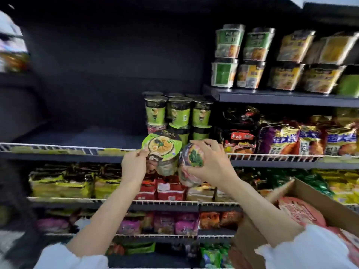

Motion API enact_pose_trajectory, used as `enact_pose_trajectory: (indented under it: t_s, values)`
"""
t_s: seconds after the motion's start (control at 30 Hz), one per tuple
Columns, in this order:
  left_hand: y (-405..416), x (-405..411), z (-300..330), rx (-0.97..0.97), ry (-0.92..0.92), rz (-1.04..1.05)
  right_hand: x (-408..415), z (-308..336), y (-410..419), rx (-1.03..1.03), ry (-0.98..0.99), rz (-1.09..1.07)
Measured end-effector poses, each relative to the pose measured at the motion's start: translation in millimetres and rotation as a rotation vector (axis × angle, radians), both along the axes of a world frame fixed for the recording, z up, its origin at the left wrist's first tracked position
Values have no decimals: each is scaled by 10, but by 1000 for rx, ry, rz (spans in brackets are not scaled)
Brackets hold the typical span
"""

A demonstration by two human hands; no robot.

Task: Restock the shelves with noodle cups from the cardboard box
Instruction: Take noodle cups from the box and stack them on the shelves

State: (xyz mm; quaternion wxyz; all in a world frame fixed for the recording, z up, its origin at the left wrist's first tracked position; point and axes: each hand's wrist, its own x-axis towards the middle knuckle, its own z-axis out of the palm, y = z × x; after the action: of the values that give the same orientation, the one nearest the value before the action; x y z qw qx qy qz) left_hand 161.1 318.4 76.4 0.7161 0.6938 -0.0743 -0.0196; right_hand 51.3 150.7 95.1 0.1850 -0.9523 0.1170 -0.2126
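**Two noodle cups held up at the wire-fronted shelf**

Here, both hands are raised in front of the middle shelf (64, 150), each with a noodle cup. The left hand (134, 165) pinches the rim of a green-lidded noodle cup (162, 150), thumb and fingers curled at the lid's left edge; the cup is tilted so its lid, printed with a bowl of ramen and half an egg, faces the camera. The right hand (210, 162) is wrapped round a pink-lidded noodle cup (191, 162), fingers curled over the top and thumb underneath, the cup likewise tipped lid-forward. The two cups sit just beside each other, nearly touching, level with the shelf's white wire front rail.

Behind them stands a stacked group of green noodle cups (177, 113) on that shelf, with bare shelf to their left and bagged noodles (279, 139) to their right. Above on the right, square noodle tubs (252, 59) are stacked two high. Lower shelves carry yellow-green, red and purple packets. At lower right the open cardboard box (318, 195) holds a red-lidded item (301, 212), close to the right forearm.
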Motion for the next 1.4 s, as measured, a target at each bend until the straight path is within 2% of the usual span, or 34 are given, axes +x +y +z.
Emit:
enact_pose_trajectory:
  t_s: [0.23,0.43,0.63,0.87,1.03,1.17,1.27,1.33,1.4]
  values:
    - [978,1230,177,-53,-54,152,1608,138,886,-14,-61,108]
    - [1491,2129,302,-59,-49,251,2793,292,1229,40,-84,107]
    - [1510,2950,267,-21,-11,273,3905,306,1164,9,36,83]
    - [1263,3607,255,63,-4,207,4954,206,743,-11,224,47]
    - [1065,3971,285,93,-7,171,5416,-11,480,4,328,23]
    - [945,4133,291,122,-9,138,5566,-210,377,60,294,-16]
    - [877,4219,313,114,-6,127,5548,-153,386,163,248,82]
    - [829,4265,339,97,2,119,5458,-95,389,310,199,141]
    - [776,4305,383,60,21,107,5281,-30,408,437,177,289]
